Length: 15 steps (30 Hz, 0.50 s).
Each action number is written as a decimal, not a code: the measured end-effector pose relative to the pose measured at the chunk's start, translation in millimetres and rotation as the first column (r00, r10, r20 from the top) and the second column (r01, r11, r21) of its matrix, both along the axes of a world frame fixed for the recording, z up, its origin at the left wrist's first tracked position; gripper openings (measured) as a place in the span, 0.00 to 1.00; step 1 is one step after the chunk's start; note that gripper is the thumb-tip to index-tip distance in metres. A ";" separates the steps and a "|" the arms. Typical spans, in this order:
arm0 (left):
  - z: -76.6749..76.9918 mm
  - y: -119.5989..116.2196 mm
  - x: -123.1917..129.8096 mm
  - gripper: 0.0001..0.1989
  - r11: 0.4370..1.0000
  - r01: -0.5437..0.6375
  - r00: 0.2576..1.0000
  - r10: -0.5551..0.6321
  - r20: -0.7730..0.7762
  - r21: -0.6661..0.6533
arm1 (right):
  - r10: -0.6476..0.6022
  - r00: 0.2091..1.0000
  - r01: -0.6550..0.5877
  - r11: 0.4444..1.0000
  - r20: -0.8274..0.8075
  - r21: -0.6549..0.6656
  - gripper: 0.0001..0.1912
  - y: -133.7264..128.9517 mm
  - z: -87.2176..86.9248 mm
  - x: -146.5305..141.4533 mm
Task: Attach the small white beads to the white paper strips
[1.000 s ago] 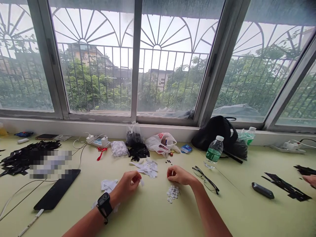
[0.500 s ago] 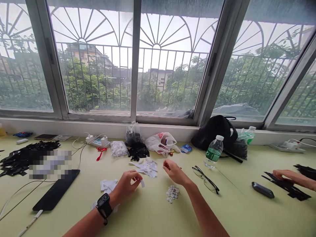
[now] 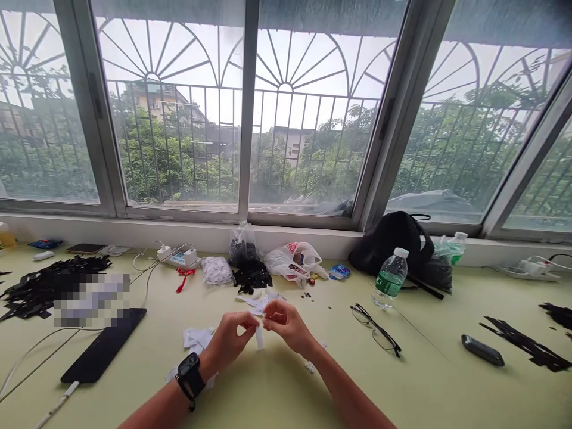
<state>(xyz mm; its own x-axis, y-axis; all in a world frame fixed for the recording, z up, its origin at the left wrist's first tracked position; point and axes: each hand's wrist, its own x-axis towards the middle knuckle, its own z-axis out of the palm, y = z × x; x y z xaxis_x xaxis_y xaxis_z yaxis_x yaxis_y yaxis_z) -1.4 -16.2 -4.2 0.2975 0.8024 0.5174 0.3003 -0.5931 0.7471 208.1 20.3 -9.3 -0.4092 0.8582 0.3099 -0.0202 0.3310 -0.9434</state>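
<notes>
My left hand (image 3: 232, 338), with a black watch on its wrist, pinches a small white fabric strip (image 3: 260, 338) that hangs below its fingertips. Close against it, my right hand (image 3: 288, 325) has thumb and forefinger pinched at the strip's upper end; whatever sits between those fingers is too small to make out. White fabric pieces (image 3: 196, 338) lie beside and under my left wrist. Behind both hands spreads another pile of white pieces (image 3: 252, 302). Small white buttons (image 3: 309, 366) show partly from under my right forearm, which hides the rest.
Eyeglasses (image 3: 376, 329), a water bottle (image 3: 389, 279) and a black case (image 3: 482, 350) lie to the right. On the left are a black phone (image 3: 105, 345) with a cable and black fabric strips (image 3: 42, 283). Small dark buttons (image 3: 306, 295) and plastic bags (image 3: 292, 262) are further back.
My right hand has moved left and nearer, from behind the white buttons to my left hand's fingertips. The other person's hand at the far right has drawn back almost out of view.
</notes>
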 end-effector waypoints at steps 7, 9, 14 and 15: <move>-1.0 2.2 -0.7 0.08 1.000 -0.004 1.000 0.004 0.013 0.007 | 0.042 0.999 -0.042 0.999 0.000 -0.003 0.16 -4.5 -0.1 -4.7; -2.0 2.9 -0.9 0.07 1.000 -0.013 1.000 0.013 0.014 0.008 | 0.026 1.000 -0.026 1.000 -0.003 0.004 0.16 -3.2 -2.5 -5.3; -1.5 2.3 -0.7 0.08 1.000 -0.017 1.000 0.017 0.005 0.009 | -0.072 0.997 0.072 0.997 -0.004 0.030 0.17 1.2 -5.5 -5.9; -1.0 1.9 -0.5 0.08 1.000 -0.015 1.000 0.015 0.005 0.009 | -0.075 0.997 0.075 0.997 -0.004 0.031 0.17 1.4 -5.5 -5.9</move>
<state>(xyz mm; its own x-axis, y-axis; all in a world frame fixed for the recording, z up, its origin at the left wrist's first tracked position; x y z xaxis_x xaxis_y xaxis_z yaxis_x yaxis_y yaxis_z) -1.8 -14.3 -5.3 0.2834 0.8020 0.5258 0.3054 -0.5952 0.7433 202.2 21.7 -14.9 -0.3434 0.8762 0.3381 0.0030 0.3610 -0.9326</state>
